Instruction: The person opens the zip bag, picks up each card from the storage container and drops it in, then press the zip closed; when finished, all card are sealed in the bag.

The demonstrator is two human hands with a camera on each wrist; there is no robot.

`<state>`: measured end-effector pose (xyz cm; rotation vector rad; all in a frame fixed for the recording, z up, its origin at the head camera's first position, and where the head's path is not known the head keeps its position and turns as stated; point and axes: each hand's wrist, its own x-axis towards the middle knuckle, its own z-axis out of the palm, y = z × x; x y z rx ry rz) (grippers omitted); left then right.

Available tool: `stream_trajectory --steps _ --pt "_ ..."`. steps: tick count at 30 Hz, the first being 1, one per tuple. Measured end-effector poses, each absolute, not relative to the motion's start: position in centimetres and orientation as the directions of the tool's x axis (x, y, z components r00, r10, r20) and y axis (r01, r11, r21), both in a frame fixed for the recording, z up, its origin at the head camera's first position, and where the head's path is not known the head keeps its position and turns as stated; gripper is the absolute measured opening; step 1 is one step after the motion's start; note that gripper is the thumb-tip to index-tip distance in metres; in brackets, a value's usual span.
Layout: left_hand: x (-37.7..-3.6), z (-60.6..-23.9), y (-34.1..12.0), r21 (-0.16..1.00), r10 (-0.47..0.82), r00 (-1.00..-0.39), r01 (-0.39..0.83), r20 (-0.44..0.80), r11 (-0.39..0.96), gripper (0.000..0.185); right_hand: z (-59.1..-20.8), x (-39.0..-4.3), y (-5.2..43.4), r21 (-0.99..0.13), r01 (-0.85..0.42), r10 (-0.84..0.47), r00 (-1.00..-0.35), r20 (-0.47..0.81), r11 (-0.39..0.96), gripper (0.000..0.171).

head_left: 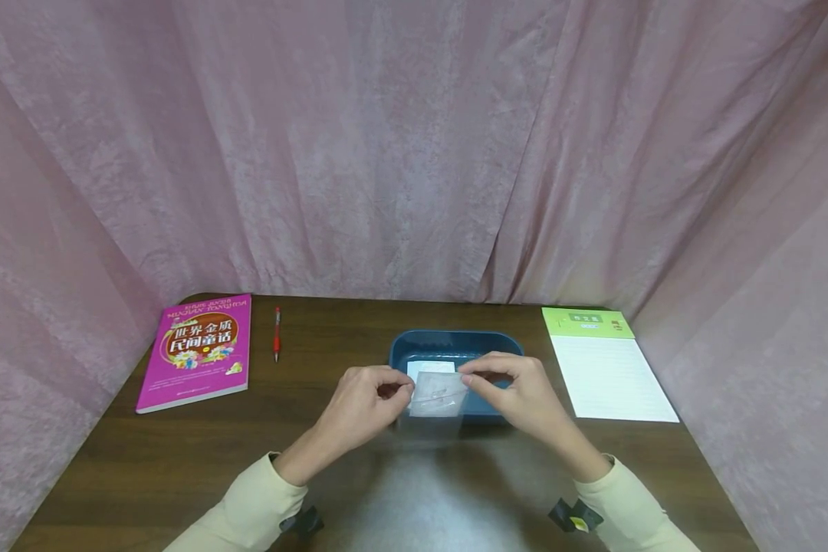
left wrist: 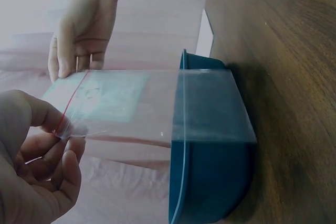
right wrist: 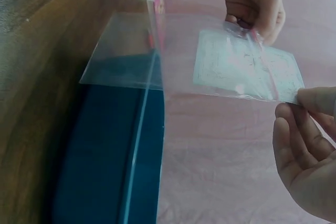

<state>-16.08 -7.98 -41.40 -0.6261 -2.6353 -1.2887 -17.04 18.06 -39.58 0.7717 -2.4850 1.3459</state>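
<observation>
A clear zip bag (left wrist: 157,103) with a red seal line is held up over the near edge of a dark blue plastic bin (head_left: 414,340). A pale printed card (right wrist: 220,61) shows through the bag and lies across its seal line. My left hand (head_left: 366,402) pinches the bag's side at the seal line. On the other side, my right hand (head_left: 517,391) pinches the corner at the mouth end, thumb and fingertips right at the card's edge (right wrist: 291,90). The bag's lower part hangs down in front of the bin.
A white piece (head_left: 431,366) shows in the bin behind the bag. To the left lie a magenta book (head_left: 200,353) and a red pen (head_left: 277,335). A lined writing pad (head_left: 610,376) with a green top is on the right. Pink curtains (head_left: 386,153) surround the wooden table (head_left: 303,391).
</observation>
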Motion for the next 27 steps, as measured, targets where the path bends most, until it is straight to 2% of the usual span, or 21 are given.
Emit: stream_trajectory --steps 15,27 --pt "-16.2 -41.2 -8.2 0.716 0.307 -0.893 0.447 0.328 0.537 0.010 -40.7 -16.9 17.7 -0.700 -0.576 -0.401 -0.811 0.426 0.422 0.008" --pt "-16.1 -41.4 -8.3 0.717 0.315 -0.900 0.433 0.303 0.546 0.011 -41.3 -18.6 18.6 -0.730 -0.502 -0.372 -0.858 0.354 0.464 0.012"
